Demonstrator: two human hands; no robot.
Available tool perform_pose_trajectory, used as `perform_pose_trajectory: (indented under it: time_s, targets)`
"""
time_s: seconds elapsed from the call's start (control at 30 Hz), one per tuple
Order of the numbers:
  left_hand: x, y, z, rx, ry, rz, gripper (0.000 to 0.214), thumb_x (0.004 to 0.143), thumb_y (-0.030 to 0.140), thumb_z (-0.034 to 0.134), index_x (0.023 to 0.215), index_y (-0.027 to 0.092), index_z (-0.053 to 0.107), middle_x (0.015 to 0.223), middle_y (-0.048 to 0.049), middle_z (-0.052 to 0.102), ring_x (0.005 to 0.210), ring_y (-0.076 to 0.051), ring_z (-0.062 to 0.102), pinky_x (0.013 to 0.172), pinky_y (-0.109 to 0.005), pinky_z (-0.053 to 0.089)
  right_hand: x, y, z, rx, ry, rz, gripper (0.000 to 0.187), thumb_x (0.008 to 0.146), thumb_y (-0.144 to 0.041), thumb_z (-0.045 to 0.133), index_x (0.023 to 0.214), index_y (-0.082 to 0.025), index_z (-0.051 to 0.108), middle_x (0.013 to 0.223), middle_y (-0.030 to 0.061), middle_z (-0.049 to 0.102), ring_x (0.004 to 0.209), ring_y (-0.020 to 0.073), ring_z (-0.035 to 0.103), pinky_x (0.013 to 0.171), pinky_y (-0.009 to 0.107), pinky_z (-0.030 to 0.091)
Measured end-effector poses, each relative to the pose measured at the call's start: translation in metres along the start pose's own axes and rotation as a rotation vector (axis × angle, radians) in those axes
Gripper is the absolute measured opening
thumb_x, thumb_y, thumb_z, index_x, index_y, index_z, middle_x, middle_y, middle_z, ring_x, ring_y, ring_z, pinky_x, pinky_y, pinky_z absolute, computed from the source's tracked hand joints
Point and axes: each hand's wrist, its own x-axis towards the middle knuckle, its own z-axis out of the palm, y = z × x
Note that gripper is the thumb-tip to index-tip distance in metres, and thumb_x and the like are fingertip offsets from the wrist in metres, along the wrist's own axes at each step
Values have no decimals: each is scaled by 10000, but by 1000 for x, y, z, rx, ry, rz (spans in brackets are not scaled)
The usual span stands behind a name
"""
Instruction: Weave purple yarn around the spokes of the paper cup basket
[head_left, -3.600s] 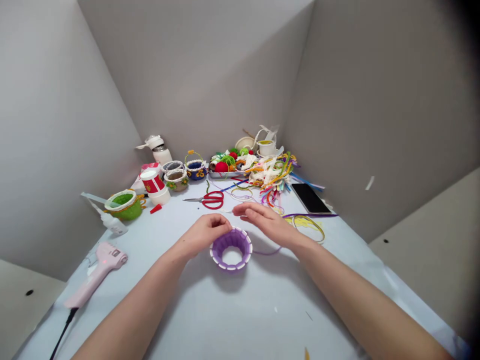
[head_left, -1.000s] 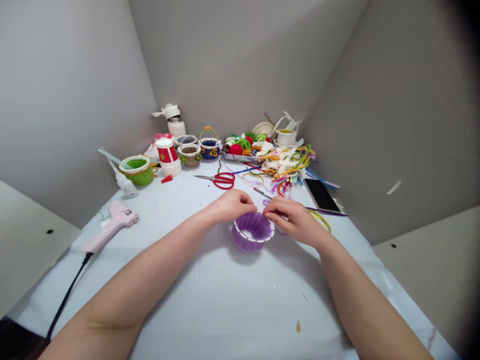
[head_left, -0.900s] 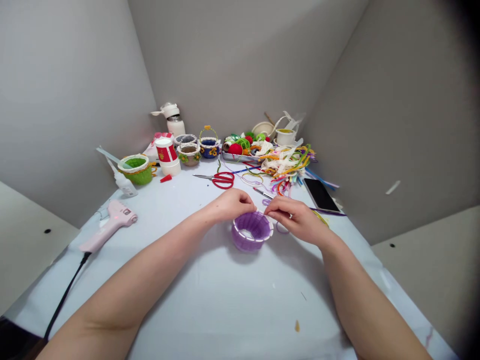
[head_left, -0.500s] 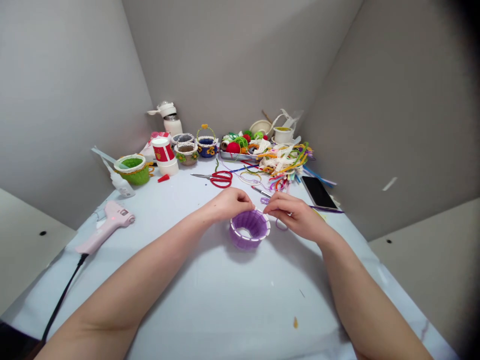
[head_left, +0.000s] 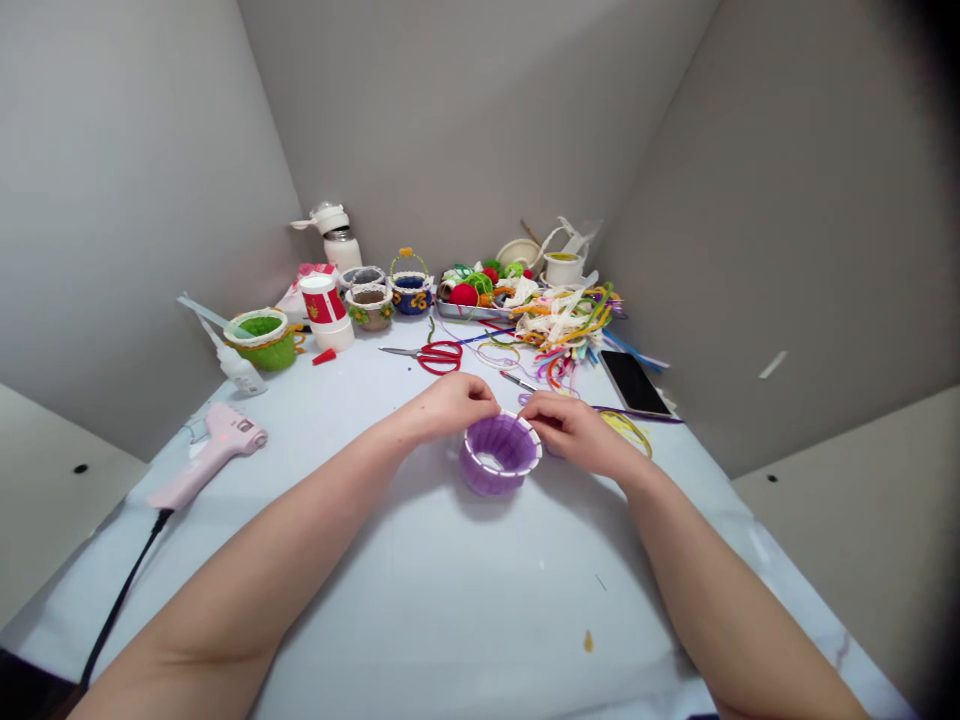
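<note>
A small round purple basket point(head_left: 491, 475) with a white-and-purple wrapped rim stands on the table in front of me. My left hand point(head_left: 461, 403) has its fingers closed on the rim at the far left side. At the rim's far right side, the fingers of my right hand point(head_left: 566, 428) are pinched together; what they hold is too small to make out, though loose purple cord point(head_left: 525, 398) lies just behind them. A coil of yellow cord point(head_left: 630, 432) lies by my right wrist.
Red-handled scissors point(head_left: 441, 356) lie beyond my left hand. A pink glue gun point(head_left: 214, 455) with a black cable rests at the left. Several finished little baskets point(head_left: 370, 308) stand behind. A phone point(head_left: 635, 382) and a heap of coloured cords point(head_left: 566, 320) are at the right.
My right hand has moved left, closer to the basket rim and to my left hand, uncovering more of the yellow cord. My left hand keeps its hold; the view has shifted slightly.
</note>
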Motion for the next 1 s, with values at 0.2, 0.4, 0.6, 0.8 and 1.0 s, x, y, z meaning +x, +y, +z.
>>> perform_pose_trajectory:
  time_s: [0.2, 0.4, 0.6, 0.8, 1.0]
  targets:
    - [-6, 7, -2, 13, 6, 19, 232, 691, 319, 550, 813, 158, 665, 783, -8, 665, 699, -123, 570, 594, -201, 423, 2, 0, 9, 85, 51, 23, 179, 894, -225, 497, 885, -179, 670, 856, 52, 636, 769, 153, 584, 681, 266, 451]
    - [-2, 2, 7, -13, -15, 62, 235, 697, 328, 543, 779, 145, 666, 717, -7, 644, 629, -112, 543, 536, -203, 396, 1, 0, 9, 82, 41, 17, 171, 888, -224, 503, 874, -180, 668, 845, 45, 634, 768, 147, 583, 682, 256, 446]
    - [1, -2, 6, 12, 29, 53, 253, 702, 334, 523, 772, 138, 666, 672, -5, 623, 587, -106, 514, 502, -202, 369, 0, 0, 7, 62, 10, 36, 180, 885, -212, 492, 828, -166, 657, 809, 33, 623, 741, 134, 566, 668, 240, 429]
    - [2, -4, 6, 11, 46, 47, 259, 710, 341, 519, 780, 139, 666, 692, -12, 627, 600, -109, 518, 510, -201, 369, -2, 2, 3, 150, 46, 137, 209, 893, -288, 497, 1003, -180, 637, 883, 39, 658, 686, 131, 557, 601, 235, 434]
    - [4, -4, 6, 59, 104, 73, 252, 733, 325, 495, 768, 139, 661, 702, -23, 642, 610, -119, 529, 522, -213, 378, -2, 0, 2, 190, 32, 155, 220, 896, -316, 478, 902, -179, 650, 814, 30, 642, 678, 138, 546, 587, 238, 428]
